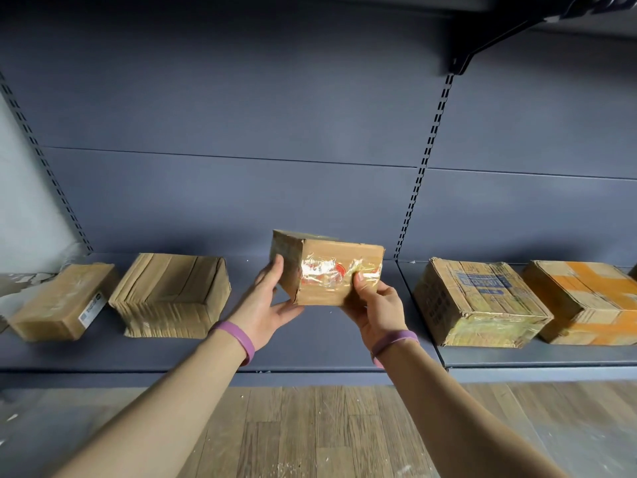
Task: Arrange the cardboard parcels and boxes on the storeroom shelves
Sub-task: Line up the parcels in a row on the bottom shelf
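Cardboard parcel (327, 295), worn, glossy crinkled tape (324, 272) across its front; left hand (267, 300), right hand (377, 307) fingers (360, 281) clamped on it

brown box (327, 270), grey-blue shelf (310, 353), purple wristbands (238, 338)
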A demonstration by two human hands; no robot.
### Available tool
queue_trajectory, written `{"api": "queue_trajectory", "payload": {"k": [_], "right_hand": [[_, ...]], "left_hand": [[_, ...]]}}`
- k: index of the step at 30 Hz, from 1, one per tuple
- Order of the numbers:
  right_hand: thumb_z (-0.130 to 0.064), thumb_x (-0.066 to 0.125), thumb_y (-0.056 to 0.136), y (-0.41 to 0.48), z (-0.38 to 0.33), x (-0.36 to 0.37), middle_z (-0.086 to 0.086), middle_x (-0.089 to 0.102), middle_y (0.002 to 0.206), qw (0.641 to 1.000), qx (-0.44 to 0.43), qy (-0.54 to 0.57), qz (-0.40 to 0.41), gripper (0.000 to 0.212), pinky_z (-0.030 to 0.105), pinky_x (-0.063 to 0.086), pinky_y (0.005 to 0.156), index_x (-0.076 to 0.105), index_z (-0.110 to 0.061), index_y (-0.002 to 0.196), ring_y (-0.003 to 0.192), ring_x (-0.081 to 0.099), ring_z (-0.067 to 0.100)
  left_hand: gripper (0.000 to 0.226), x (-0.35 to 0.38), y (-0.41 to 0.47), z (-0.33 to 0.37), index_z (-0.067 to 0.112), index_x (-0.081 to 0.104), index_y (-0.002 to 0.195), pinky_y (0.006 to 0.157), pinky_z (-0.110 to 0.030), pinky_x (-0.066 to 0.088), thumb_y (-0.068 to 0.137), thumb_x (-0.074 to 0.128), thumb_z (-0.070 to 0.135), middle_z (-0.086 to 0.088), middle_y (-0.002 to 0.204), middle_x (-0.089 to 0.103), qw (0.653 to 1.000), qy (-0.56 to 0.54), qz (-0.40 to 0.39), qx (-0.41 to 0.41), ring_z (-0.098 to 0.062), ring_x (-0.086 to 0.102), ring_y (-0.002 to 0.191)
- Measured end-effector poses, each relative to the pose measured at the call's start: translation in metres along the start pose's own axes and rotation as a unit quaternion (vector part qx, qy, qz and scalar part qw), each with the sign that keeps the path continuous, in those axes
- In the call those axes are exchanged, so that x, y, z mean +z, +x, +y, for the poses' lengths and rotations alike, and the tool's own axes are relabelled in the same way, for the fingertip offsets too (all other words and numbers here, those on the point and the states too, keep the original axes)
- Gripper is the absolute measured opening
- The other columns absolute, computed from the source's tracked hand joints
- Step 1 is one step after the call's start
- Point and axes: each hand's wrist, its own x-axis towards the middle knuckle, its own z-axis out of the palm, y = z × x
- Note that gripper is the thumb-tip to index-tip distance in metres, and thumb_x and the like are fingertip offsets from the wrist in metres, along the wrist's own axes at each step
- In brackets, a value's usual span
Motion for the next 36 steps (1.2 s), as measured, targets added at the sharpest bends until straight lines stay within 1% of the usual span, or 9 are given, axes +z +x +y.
{"api": "queue_trajectory", "payload": {"k": [8,13,19,24,28,31,32,33,36], "right_hand": [[-0.01,0.069,0.091,-0.006,0.004,0.003,0.022,0.07,0.097,0.998,0.015,-0.066,0.002,0.022,0.033,0.061,0.073,0.066,0.009,0.102,0.094,0.069,0.033],[-0.052,0.058,0.094,-0.007,0.001,0.004,0.006,0.063,0.113,0.995,0.075,-0.064,0.013,0.049,0.039,0.06,0.082,0.058,-0.006,0.11,0.108,0.067,0.032],[-0.056,0.057,0.093,-0.002,0.003,-0.006,-0.002,0.045,0.143,0.987,0.066,-0.112,0.096,0.057,0.047,0.051,0.097,0.047,-0.026,0.141,0.132,0.045,0.028],[-0.043,0.057,0.098,-0.003,-0.005,-0.012,0.002,0.067,0.092,0.996,0.064,-0.041,0.047,0.026,0.037,0.056,0.07,0.065,-0.018,0.1,0.079,0.062,0.019],[-0.02,0.064,0.095,-0.006,-0.006,-0.014,0.01,0.068,0.088,0.998,0.026,-0.042,0.039,0.019,0.036,0.059,0.058,0.062,-0.007,0.109,0.073,0.065,0.023],[-0.012,0.067,0.093,-0.007,-0.006,-0.011,0.012,0.065,0.086,0.998,0.01,-0.04,0.052,0.019,0.045,0.062,0.06,0.059,-0.005,0.109,0.077,0.065,0.029],[-0.011,0.068,0.092,-0.007,-0.005,-0.011,0.012,0.066,0.087,0.998,0.009,-0.038,0.054,0.021,0.049,0.062,0.068,0.059,-0.005,0.11,0.081,0.064,0.03],[-0.01,0.069,0.091,-0.006,-0.004,-0.011,0.011,0.067,0.088,0.998,0.008,-0.037,0.056,0.022,0.051,0.06,0.076,0.059,-0.006,0.11,0.083,0.065,0.029],[-0.008,0.071,0.088,-0.007,-0.003,-0.014,0.006,0.071,0.085,0.998,0.004,-0.047,0.039,0.022,0.042,0.059,0.075,0.059,-0.008,0.106,0.08,0.068,0.023]], "left_hand": [[0.039,0.007,0.0,-0.011,0.017,0.059,0.128,0.081,-0.036,0.059,0.091,0.07,0.017,-0.007,0.129,0.066,0.997,0.045,0.048,0.042,-0.026,0.065,0.115],[0.038,-0.017,0.001,0.004,0.014,0.056,0.133,0.08,-0.037,0.057,0.097,0.062,0.026,-0.01,0.128,0.065,0.996,-0.01,0.085,0.014,-0.027,0.063,0.114],[0.043,-0.033,-0.005,0.016,0.014,0.056,0.137,0.09,-0.037,0.053,0.103,0.046,0.037,-0.011,0.131,0.066,0.999,-0.007,0.039,0.0,-0.025,0.062,0.121],[0.054,-0.038,-0.001,0.015,0.014,0.052,0.143,0.088,-0.036,0.055,0.098,0.045,0.043,-0.01,0.132,0.066,1.0,-0.026,0.016,-0.006,-0.025,0.061,0.125],[0.034,-0.034,0.004,0.013,0.013,0.063,0.122,0.063,-0.033,0.061,0.102,0.05,0.037,-0.009,0.091,0.076,0.995,0.033,0.095,0.02,-0.018,0.074,0.074],[0.051,-0.033,0.009,0.011,0.011,0.059,0.124,0.054,-0.033,0.057,0.092,0.06,0.051,-0.018,0.128,0.063,0.99,0.021,0.138,0.005,-0.036,0.07,0.089],[0.054,-0.03,0.008,0.013,0.013,0.058,0.12,0.051,-0.031,0.055,0.092,0.055,0.059,0.001,0.123,0.051,0.99,0.033,0.136,-0.006,-0.044,0.068,0.086],[0.059,-0.027,0.007,0.016,0.016,0.059,0.118,0.053,-0.031,0.053,0.09,0.05,0.068,-0.033,0.144,0.037,0.99,0.046,0.133,-0.016,-0.046,0.067,0.087],[0.078,-0.026,0.006,0.021,0.018,0.064,0.106,0.077,-0.042,0.054,0.078,0.043,0.087,-0.009,0.088,0.067,0.987,0.087,0.13,-0.038,-0.028,0.065,0.077]]}}
